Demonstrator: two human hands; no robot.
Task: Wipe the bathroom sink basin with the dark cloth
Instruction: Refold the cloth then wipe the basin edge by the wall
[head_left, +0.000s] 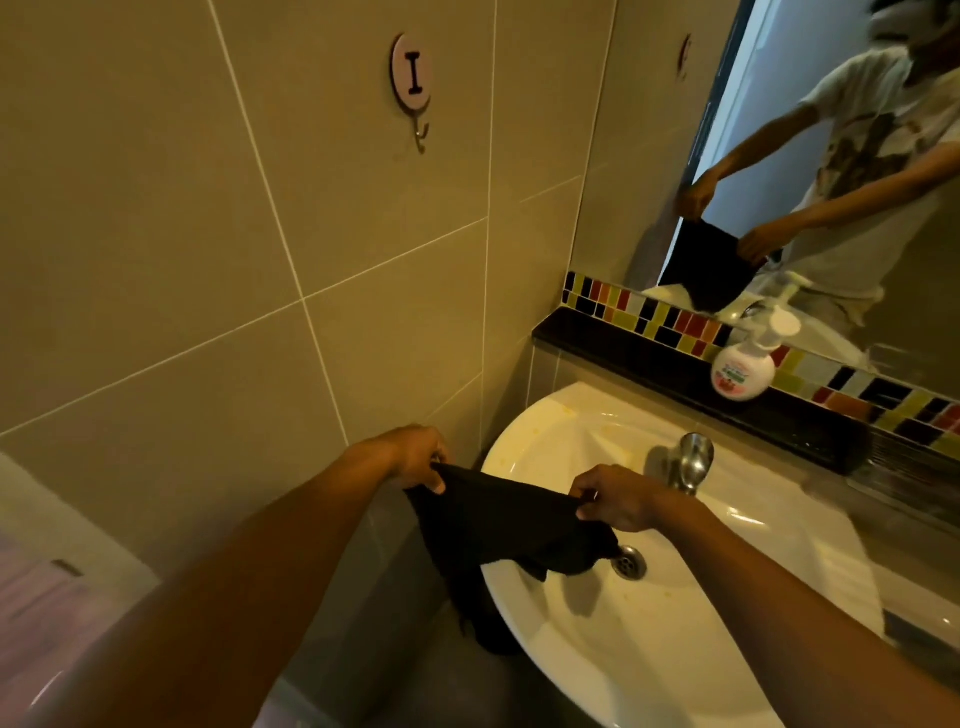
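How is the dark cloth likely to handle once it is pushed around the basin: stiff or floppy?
Probably floppy: the dark cloth sags between the left hand and right hand and droops over the sink rim. It looks light, since pinched corners carry it. It may bunch up when pushed.

The white sink basin (649, 639) lies mostly bare and open from above, its left rim covered by a dark cloth (498, 525) that is stretched between the left hand (415, 457) and the right hand (618, 499) and hangs down outside the rim. The back of the basin is blocked by a metal tap (693, 462), and the drain (629, 563) is seen just beside the cloth's lower edge. Passage on the left is closed by the tiled wall (208, 260), while a soap dispenser (745, 371) stands on the dark ledge (649, 364) behind, below the mirror (649, 156).
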